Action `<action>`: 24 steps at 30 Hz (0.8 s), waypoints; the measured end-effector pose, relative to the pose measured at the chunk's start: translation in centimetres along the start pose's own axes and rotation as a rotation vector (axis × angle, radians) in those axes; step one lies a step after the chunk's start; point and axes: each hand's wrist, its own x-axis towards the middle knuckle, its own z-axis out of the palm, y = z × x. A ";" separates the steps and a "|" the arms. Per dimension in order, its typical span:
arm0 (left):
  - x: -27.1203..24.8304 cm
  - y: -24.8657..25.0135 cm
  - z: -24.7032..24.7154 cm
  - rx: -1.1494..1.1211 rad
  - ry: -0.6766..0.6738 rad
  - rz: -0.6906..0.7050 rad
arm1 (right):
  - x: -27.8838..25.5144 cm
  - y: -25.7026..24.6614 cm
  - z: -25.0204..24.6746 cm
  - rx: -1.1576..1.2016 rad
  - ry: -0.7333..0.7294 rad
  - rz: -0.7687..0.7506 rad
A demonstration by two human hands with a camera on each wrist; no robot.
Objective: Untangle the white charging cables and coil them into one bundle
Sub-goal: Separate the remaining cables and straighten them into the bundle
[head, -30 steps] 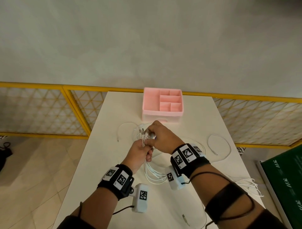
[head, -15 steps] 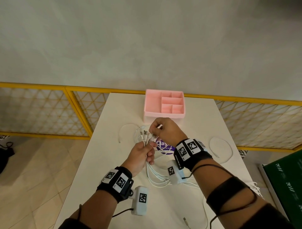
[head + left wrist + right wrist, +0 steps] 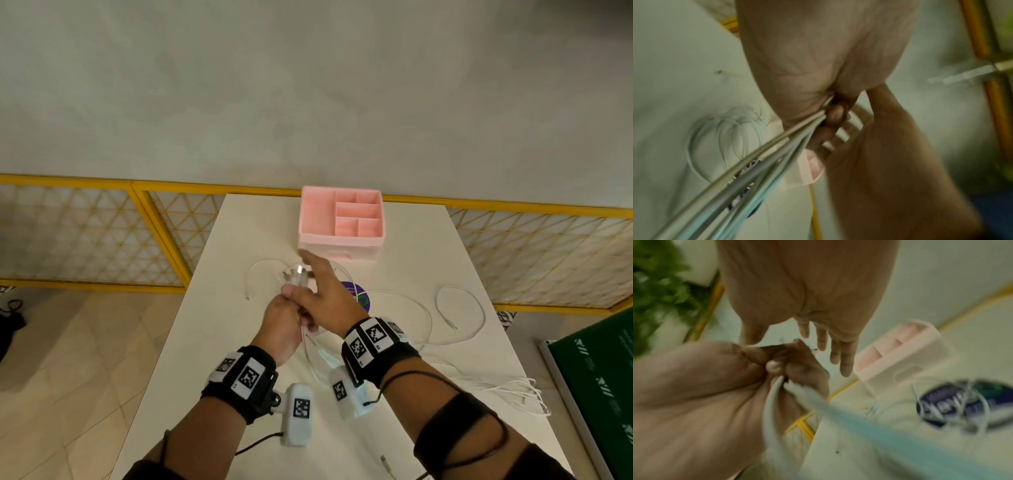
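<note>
My left hand point(image 3: 286, 320) grips a bunch of white charging cables point(image 3: 310, 356) above the white table point(image 3: 239, 342). Their metal connector ends point(image 3: 298, 274) stick out past its fist. In the left wrist view the strands point(image 3: 777, 162) run from the curled fingers point(image 3: 835, 113) down to the table. My right hand point(image 3: 320, 277) lies over the left one. Its fingers point(image 3: 838, 356) are straight, point toward the pink organizer point(image 3: 342, 222) and hold nothing. The left fist point(image 3: 789, 368) shows in the right wrist view with cable point(image 3: 772, 395) coming out below it.
Loose white cable loops lie left point(image 3: 260, 269) and right point(image 3: 460, 308) of my hands, with more strands point(image 3: 507, 390) at the table's right edge. A purple round disc point(image 3: 356, 294) sits under the cables. A yellow lattice railing point(image 3: 137, 233) stands behind the table, and a green board point(image 3: 599, 377) stands to the right.
My right hand has let go of the connector ends; its fingers straightened and reached forward toward the pink organizer. The left hand keeps its grip on the cables.
</note>
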 end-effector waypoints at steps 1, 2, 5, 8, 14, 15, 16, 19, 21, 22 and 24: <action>0.2 0.4 -0.1 -0.111 0.032 0.011 | -0.4 0.4 0.3 0.089 -0.022 0.054; 0.5 0.9 -0.3 -0.220 0.041 0.017 | -0.7 0.9 0.7 0.160 -0.072 0.107; 1.5 2.1 -1.1 -0.413 0.052 0.042 | -2.0 2.4 0.8 0.063 -0.221 0.132; 2.1 2.9 -1.7 -0.447 0.049 0.104 | -2.7 4.7 -1.6 -0.330 -0.205 0.088; 3.1 3.0 -2.8 -0.469 0.097 0.140 | -5.0 9.4 -9.5 -0.681 -0.129 0.253; 3.3 3.1 -3.0 -0.471 0.120 0.142 | -5.7 10.5 -11.2 -0.722 -0.090 0.327; 3.5 3.2 -3.2 -0.472 0.142 0.141 | -6.5 11.7 -12.9 -0.750 -0.056 0.395; 3.8 3.4 -3.4 -0.451 0.189 0.121 | -9.3 14.7 -16.8 -0.762 -0.015 0.574; 3.9 3.0 -3.0 -0.415 0.192 0.099 | -10.7 15.7 -18.6 -0.768 0.034 0.630; 3.8 2.8 -2.7 -0.400 0.189 0.088 | -11.1 15.9 -19.4 -0.779 0.067 0.641; 3.7 2.1 -2.2 -0.382 0.185 0.067 | -11.7 16.0 -21.2 -0.842 0.142 0.662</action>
